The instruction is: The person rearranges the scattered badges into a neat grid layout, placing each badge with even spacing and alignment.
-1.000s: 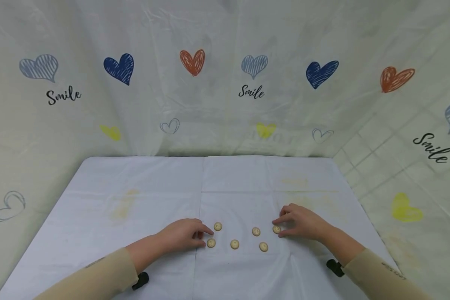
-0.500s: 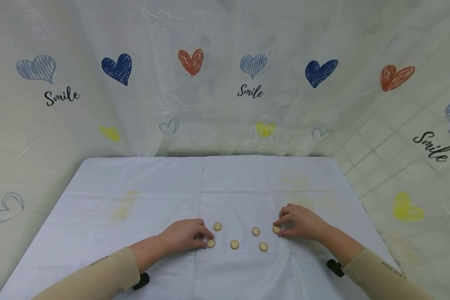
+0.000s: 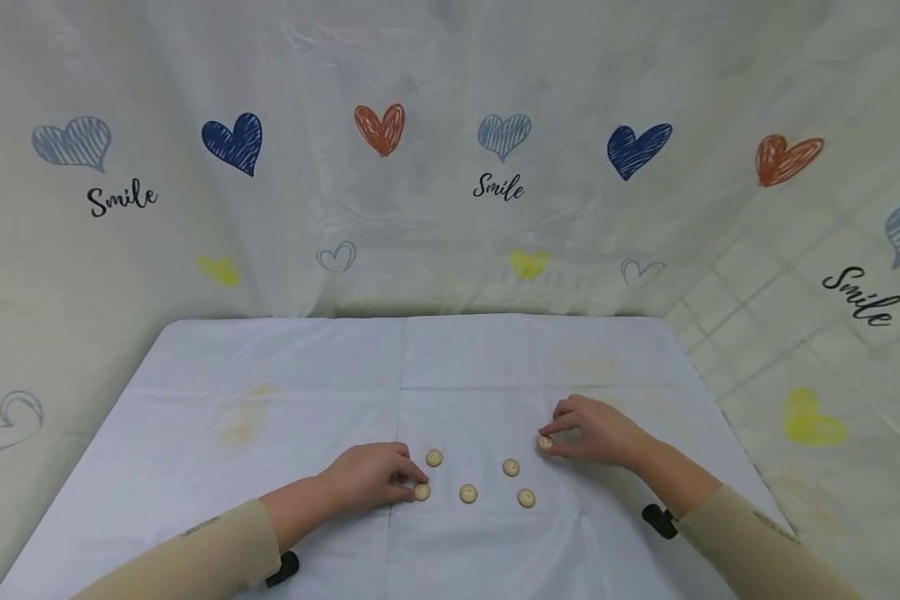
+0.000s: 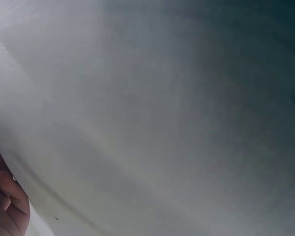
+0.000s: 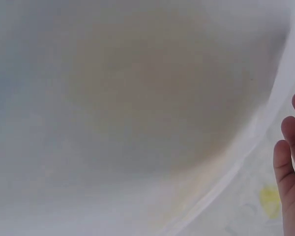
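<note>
In the head view, my left hand pinches a round beige button between thumb and index finger, low over the white cloth. My right hand grips another beige button by its edges with thumb and fingertip. Between the hands lie more buttons of the same kind: one far-left button, a middle button and two toward the right, the upper button and the lower button. Both wrist views catch only part of each hand's fingers at the edge, with the held buttons out of sight.
A white cloth with creases and faint yellow stains covers the table. Behind it hangs a pale curtain printed with hearts and "Smile". Dark wrist devices show below both sleeves.
My left fingers have closed onto the near-left button. My right hand has taken hold of the far-right button and moved it slightly up and to the left.
</note>
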A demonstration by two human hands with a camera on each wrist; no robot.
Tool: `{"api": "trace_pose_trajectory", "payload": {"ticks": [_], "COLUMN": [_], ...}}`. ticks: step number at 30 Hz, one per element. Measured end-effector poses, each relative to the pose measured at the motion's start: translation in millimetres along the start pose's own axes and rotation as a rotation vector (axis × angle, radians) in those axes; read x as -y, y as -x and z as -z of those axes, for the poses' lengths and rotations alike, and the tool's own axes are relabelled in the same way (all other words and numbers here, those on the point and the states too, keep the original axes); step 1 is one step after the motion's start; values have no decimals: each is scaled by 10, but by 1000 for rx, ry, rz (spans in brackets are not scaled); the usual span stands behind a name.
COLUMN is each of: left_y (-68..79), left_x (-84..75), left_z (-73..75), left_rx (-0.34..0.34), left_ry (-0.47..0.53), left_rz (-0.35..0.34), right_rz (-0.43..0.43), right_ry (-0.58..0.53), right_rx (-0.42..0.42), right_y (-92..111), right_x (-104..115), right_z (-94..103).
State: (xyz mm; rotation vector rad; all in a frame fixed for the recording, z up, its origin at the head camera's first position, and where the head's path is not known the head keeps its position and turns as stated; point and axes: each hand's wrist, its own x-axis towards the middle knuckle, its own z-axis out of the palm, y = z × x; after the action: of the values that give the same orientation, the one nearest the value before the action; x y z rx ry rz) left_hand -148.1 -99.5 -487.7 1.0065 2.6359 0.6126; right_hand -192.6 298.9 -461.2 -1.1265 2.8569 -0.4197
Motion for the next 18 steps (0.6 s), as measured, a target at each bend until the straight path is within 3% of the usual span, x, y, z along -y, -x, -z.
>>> {"api": "trace_pose_trajectory", "payload": {"ticks": [7,18], "left_y": [3,21], "left_x": [24,21], "left_z": [-31,-32], "left_rx": [-3,5], "left_ry": [-16,-11], "left_rz": [-26,-33], "right_rz": [-55,-110], "right_ry": [-15,-41], "right_rx": [48,161], "right_y": [-287,-920], "right_x": [42,169], "right_z": [36,6]}}
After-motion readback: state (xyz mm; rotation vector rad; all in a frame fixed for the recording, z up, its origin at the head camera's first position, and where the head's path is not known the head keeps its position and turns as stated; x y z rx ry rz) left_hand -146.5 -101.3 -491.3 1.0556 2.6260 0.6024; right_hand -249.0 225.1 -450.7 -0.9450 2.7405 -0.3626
